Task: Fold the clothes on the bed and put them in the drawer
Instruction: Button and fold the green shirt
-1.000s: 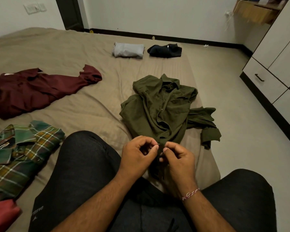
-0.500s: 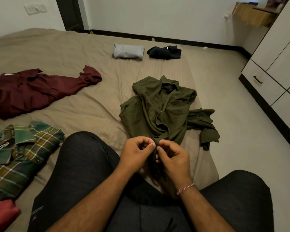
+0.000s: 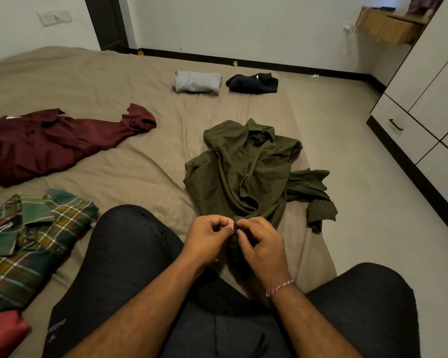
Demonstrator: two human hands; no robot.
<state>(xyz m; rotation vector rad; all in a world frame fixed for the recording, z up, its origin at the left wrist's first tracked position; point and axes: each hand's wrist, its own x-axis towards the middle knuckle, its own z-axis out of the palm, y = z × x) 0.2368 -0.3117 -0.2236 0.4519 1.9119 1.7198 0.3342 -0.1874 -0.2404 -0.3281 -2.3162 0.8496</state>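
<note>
My left hand (image 3: pixel 209 240) and right hand (image 3: pixel 261 245) now sit slightly higher in the lower centre of the frame, fingertips pressed closer together on the olive green shirt (image 3: pixel 246 171) placket. The shirt's lower front is drawn tighter toward my hands.

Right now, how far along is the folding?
Done: grey bundle and dark bundle lie folded. In hand: left hand and right hand pinch the olive shirt placket. Left: maroon shirt, plaid shirt, then the drawer.
</note>
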